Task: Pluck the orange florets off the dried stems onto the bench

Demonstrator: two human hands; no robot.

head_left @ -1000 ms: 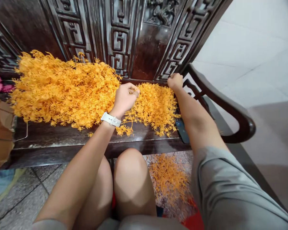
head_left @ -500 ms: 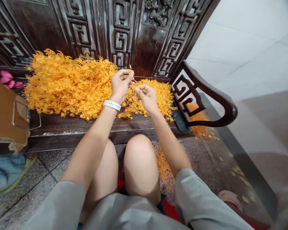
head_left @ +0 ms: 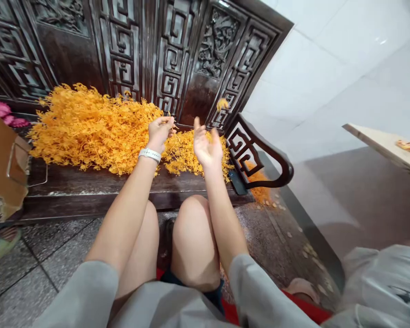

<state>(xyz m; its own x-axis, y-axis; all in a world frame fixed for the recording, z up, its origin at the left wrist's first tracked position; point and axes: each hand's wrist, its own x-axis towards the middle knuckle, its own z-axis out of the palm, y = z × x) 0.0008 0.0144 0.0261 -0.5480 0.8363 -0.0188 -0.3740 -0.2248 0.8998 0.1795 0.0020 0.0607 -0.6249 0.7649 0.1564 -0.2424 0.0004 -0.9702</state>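
My left hand [head_left: 160, 134] is curled around a thin orange sprig [head_left: 169, 122] above the heaps, close to where they meet. A long heap of orange dried sprigs [head_left: 89, 130] lies on the dark wooden bench seat [head_left: 99, 187], and a smaller heap [head_left: 187, 157] sits to its right. My right hand [head_left: 205, 148] is raised palm-up with its fingers apart, holding nothing. Just beyond its fingertips, a small orange tuft [head_left: 222, 104] hangs in the air, touching neither hand.
A carved dark wooden backrest [head_left: 171, 59] rises behind the heaps, and a curved armrest [head_left: 259, 157] closes the bench's right end. A phone [head_left: 237, 182] lies by it. A cardboard box [head_left: 7, 164] stands at left. Orange bits [head_left: 258, 193] are scattered on the floor.
My right hand has opened and separated from my left, and a small tuft now hangs in the air. The view has tilted and swung, showing more of the backrest and a ledge at right.
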